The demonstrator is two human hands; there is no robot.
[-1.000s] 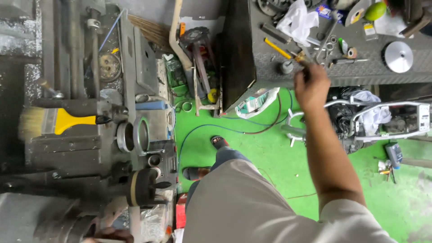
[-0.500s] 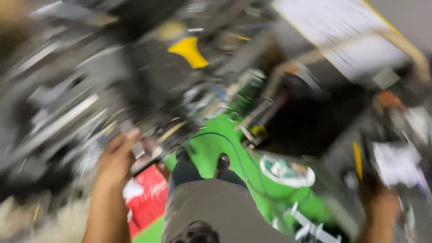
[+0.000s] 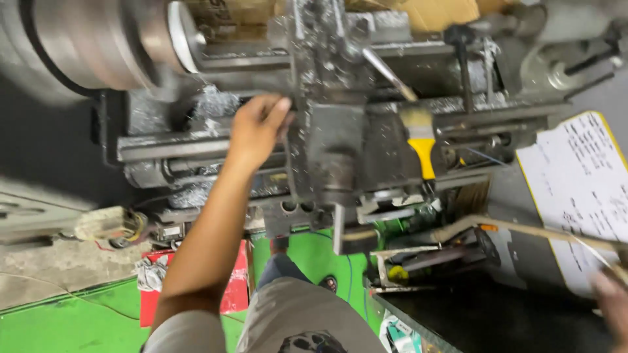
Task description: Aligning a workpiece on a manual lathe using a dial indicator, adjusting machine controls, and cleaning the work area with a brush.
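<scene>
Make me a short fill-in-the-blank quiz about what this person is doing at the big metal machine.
1. The left hand rests on the grey metal ____.
2. The paintbrush lying on the machine has a ____ handle.
3. The floor beneath the person is painted ____.
4. The white sheet with a yellow edge lies to the person's ____.

Missing words: machine; yellow; green; right

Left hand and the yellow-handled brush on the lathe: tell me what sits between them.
In the head view, the lathe's grey carriage block, flecked with metal chips, sits between the left hand and the yellow-handled brush.
</scene>
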